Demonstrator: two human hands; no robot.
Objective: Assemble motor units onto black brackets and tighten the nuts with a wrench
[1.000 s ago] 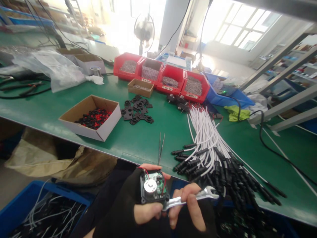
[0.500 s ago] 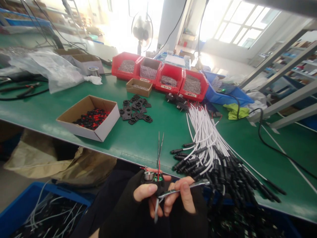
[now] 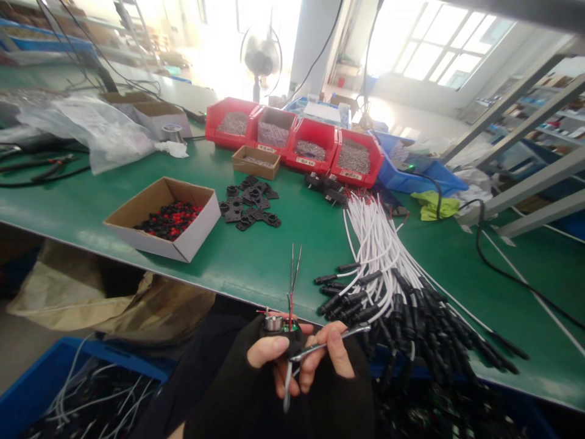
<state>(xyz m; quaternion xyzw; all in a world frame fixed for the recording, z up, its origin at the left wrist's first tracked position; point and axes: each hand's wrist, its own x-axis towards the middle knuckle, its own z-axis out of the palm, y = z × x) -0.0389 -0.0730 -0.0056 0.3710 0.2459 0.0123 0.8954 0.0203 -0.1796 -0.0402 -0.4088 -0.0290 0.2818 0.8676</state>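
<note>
Low in the middle, my left hand grips a small black housing. In it sit a round silver metal part and a green circuit board, with a red and a black wire standing up. Two thin prongs rise above the wires; where they start is unclear. My right hand is closed around one arm of a two-armed silver metal tool, close against the housing's right side. The tool's other arm points down between my hands; its working end is hidden.
A cardboard box of red and black parts stands left, beside black plastic pieces. White cables with black ends lie right. Red bins line the back. Blue bins sit below the green table's edge.
My right hand and the silver tool's right arm have shifted slightly left and down toward the housing, so the arms stand closer together. My left hand keeps its grip on the housing.
</note>
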